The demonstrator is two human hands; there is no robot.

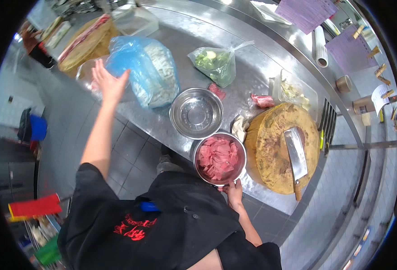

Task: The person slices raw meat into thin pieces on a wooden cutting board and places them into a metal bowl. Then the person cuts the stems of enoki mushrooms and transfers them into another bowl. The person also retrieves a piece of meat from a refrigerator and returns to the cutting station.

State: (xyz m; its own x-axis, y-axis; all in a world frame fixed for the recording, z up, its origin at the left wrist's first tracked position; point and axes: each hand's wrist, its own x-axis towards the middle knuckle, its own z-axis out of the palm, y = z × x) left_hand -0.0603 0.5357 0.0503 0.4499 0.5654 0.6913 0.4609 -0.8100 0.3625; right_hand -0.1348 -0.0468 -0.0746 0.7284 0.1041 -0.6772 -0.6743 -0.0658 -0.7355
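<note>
My left hand (pixel 109 82) is stretched out with its fingers spread, holding nothing. It is just beside a blue plastic bag (pixel 124 55) with pale contents and in front of a clear plastic bag (pixel 87 72). At the near edge of the steel counter, my right hand (pixel 234 195) grips the rim of a metal bowl (pixel 243 162). Thin slices of raw red meat (pixel 218 158) lie in that bowl. A wider metal bowl (pixel 196 113) stands directly behind it, its bare bottom showing. To the right, a cleaver (pixel 296 155) rests on a thick round wooden chopping block (pixel 272 145).
Behind the bowls lie a tied bag of green vegetables (pixel 215 62) and two meat pieces, one by the wide bowl (pixel 216 91), another (pixel 262 100) near a plastic tub (pixel 294 89). A cloth (pixel 240 127) touches the block. Another person's arm (pixel 38 50) shows at far left.
</note>
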